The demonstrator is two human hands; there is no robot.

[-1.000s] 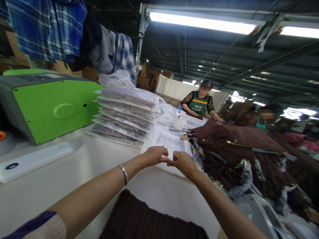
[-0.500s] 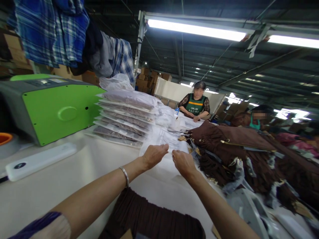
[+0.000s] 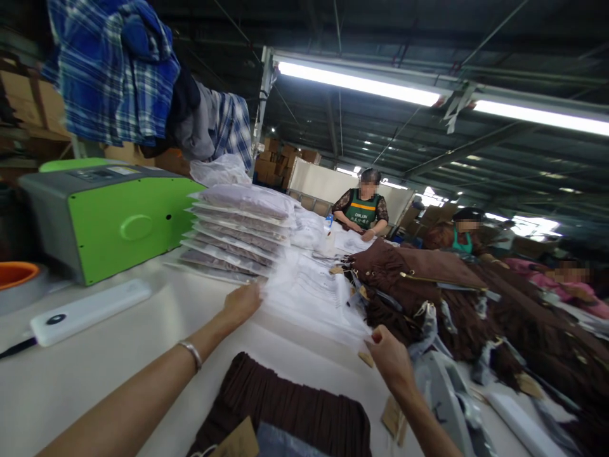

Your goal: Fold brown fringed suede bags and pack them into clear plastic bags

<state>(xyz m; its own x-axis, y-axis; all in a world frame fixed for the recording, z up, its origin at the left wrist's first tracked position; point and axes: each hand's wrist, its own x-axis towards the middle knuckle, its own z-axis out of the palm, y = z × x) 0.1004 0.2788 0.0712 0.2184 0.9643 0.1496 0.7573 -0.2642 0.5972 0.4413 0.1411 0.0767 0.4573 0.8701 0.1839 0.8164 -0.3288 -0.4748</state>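
A thin, see-through plastic bag with printed lines stretches between my two hands, just above the white table. My left hand pinches its left corner, close to the pile of filled bags. On the right, my right hand grips the other corner between thumb and fingers. Nearer to me lies a dark brown fringed bag, partly cut off by the lower edge of the view. A cardboard tag rests on it.
Stacked filled plastic packages stand at left beside a green-and-grey machine. A white handheld device and tape roll lie nearby. Brown fringed bags pile up at right, behind a grey tape dispenser. A co-worker stands across the table.
My hands have moved apart, left hand leftward and right hand rightward and down. The plastic bag is now spread wide between them. The view has shifted slightly, showing more of the brown fringed bag.
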